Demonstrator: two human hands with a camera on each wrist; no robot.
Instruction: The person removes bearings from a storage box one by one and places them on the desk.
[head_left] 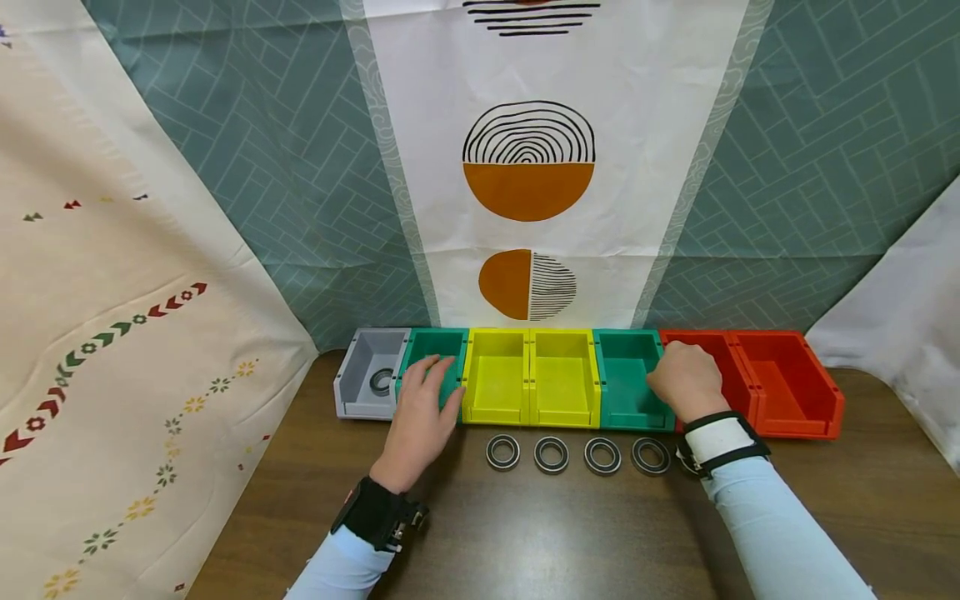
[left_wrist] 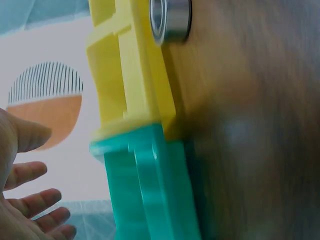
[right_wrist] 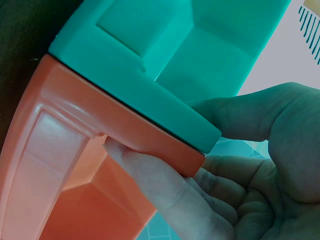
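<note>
My right hand [head_left: 686, 381] pinches the adjoining walls of the right green bin [head_left: 628, 408] and the red bin beside it. In the right wrist view, its thumb lies on the green bin's side and its forefinger reaches into the red bin [right_wrist: 100, 120]. My left hand [head_left: 422, 429] hovers over the left green bin [head_left: 435, 342] with fingers spread and holding nothing; the left wrist view shows those fingers apart from the green bin [left_wrist: 145, 185]. Several ball bearings [head_left: 551, 455] lie in a row before the bins, one partly hidden by my right wrist.
A grey bin [head_left: 365, 408] at the left end of the row holds one bearing [head_left: 381, 382]. Two yellow bins [head_left: 496, 375] stand mid-row, and another red bin [head_left: 783, 387] ends it on the right. Patterned cloth [head_left: 300, 167] hangs behind the brown table [head_left: 517, 542].
</note>
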